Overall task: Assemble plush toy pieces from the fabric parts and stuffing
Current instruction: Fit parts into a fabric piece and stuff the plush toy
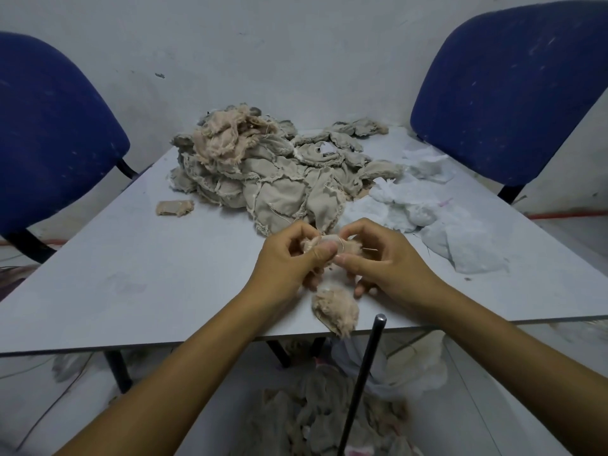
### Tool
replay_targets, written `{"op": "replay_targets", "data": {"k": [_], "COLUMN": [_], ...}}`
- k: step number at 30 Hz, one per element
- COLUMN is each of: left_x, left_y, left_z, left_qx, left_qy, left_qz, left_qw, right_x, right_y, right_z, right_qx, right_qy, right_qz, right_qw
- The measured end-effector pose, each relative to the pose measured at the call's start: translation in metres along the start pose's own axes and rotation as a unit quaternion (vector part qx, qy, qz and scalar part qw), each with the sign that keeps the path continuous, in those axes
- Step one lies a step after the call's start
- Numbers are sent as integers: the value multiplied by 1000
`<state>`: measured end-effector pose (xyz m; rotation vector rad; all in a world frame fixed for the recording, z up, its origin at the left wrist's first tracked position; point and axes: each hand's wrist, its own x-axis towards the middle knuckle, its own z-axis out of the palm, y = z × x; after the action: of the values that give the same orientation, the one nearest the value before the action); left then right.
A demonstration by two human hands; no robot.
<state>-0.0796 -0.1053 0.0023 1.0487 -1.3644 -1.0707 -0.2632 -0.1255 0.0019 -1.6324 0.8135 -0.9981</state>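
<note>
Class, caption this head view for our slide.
Both hands pinch a small plush piece above the table, fabric pile behind.

Two hands working a small plush piece at a grey table

At frame centre, the left hand (289,258) and right hand (378,258) pinch a small beige furry fabric piece (324,246); a heap of grey-beige cut fabric parts (263,172) lies above, white fluffy stuffing (437,212) to the right.
</note>
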Motion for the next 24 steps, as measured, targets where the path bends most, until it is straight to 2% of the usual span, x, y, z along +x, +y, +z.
{"op": "replay_targets", "data": {"k": [4, 6, 12, 17, 19, 22, 24], "left_x": [1, 1, 1, -2, -2, 1, 3], "left_y": [3, 4, 1, 0, -1, 1, 1], "left_z": [-9, -12, -11, 1, 5, 3, 1], "left_qx": [-60, -98, -168, -39, -28, -65, -74], "left_qy": [-122, -153, -76, -5, 23, 18, 11], "left_qz": [-33, -34, -30, -12, -12, -28, -27], "left_qw": [990, 983, 982, 999, 999, 997, 997], "right_x": [-2, -1, 3, 7, 9, 9, 9], "right_y": [-4, -6, -8, -4, -5, -4, -3], "right_z": [-3, -2, 7, 3, 1, -1, 0], "right_qx": [51, 52, 12, 78, 97, 85, 65], "right_qy": [-2, -9, -13, -19, -41, -85, -86], "right_qz": [37, 44, 36, 58, 73, 70, 67], "right_qw": [998, 998, 999, 995, 992, 990, 992]}}
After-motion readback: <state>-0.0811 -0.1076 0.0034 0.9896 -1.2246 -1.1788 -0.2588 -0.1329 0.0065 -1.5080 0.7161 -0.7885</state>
